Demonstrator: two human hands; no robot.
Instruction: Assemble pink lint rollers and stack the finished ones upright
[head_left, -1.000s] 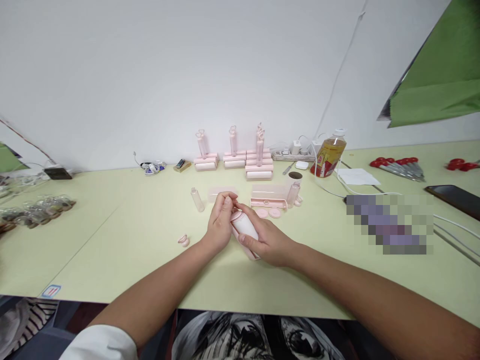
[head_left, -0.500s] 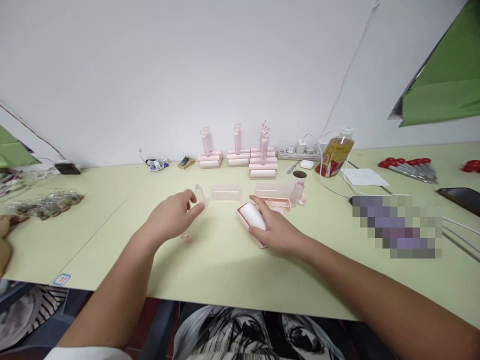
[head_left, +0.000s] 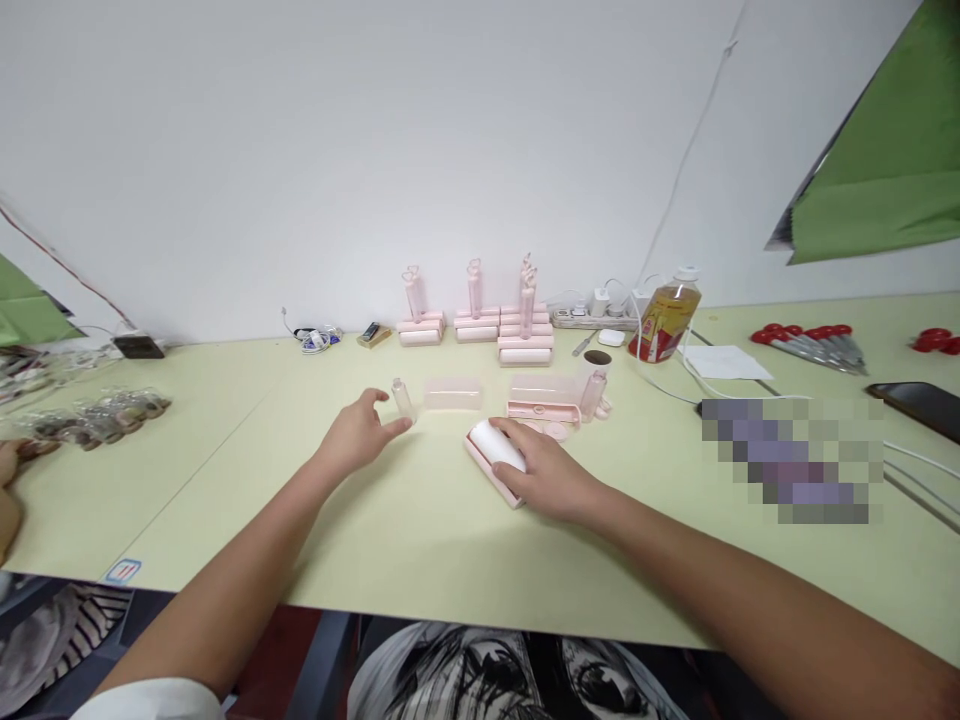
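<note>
My left hand [head_left: 356, 432] is open, thumb and fingers apart, just left of a clear pinkish tube handle [head_left: 403, 400] standing on the table. The thumb tip is close to the tube's base; whether it touches I cannot tell. My right hand [head_left: 551, 470] is closed around a lint roller [head_left: 496, 447], a white paper roll in a pink holder, tilted and low over the tabletop. Behind it lie a clear cover [head_left: 453, 394], a second clear cover [head_left: 541, 387] and an empty pink holder [head_left: 543, 412]. Another tube handle [head_left: 593, 396] stands to their right.
Several finished-looking pink lint rollers [head_left: 525, 350] with upright handles line the wall. A power strip [head_left: 577, 319], a drink bottle [head_left: 666, 315], white paper [head_left: 726, 362], red-topped tools [head_left: 810, 345] and a phone [head_left: 915, 403] are on the right. Wrapped items [head_left: 97, 415] lie left.
My left hand has shifted slightly and stays open beside the tube. The small pink piece below it is now out of sight. My right hand has brought the lint roller slightly left and lower.
</note>
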